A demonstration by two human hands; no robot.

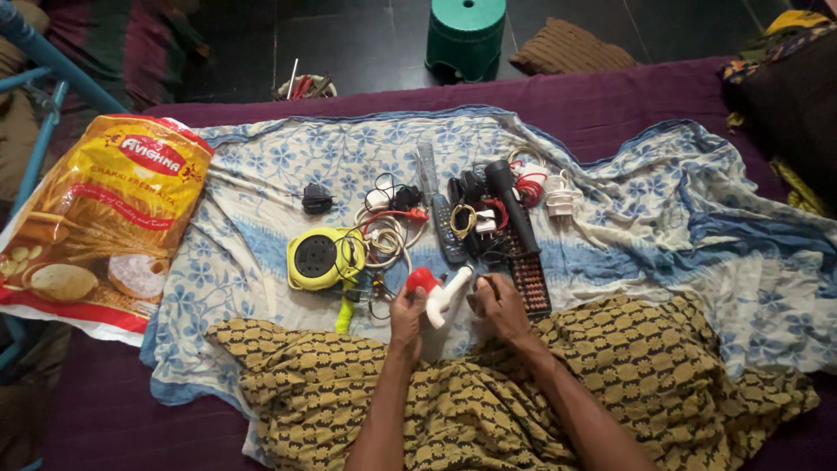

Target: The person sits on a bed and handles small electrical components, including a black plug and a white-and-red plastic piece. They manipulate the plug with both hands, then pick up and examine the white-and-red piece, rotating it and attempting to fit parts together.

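My left hand (406, 316) grips a small red-and-white plastic device (441, 294) by its red end. At the device's white end, the fingers of my right hand (499, 304) pinch or touch it. Both hands hover over a blue-flowered white cloth (261, 174) just beyond my lap, which is covered by brown-and-yellow patterned fabric (488, 392). Right behind the hands lies a pile of gadgets: a yellow round extension reel (321, 258), a remote control (446, 230), a black torch (513, 202), a small abacus (530, 277) and tangled cables (388, 234).
A large yellow and red food sack (100, 218) lies at the left. A small black plug (316, 200) sits alone on the cloth. A white adapter (559, 196) lies right of the pile. On the dark floor beyond the purple bed stand a green stool (465, 35) and a brown cushion (571, 48).
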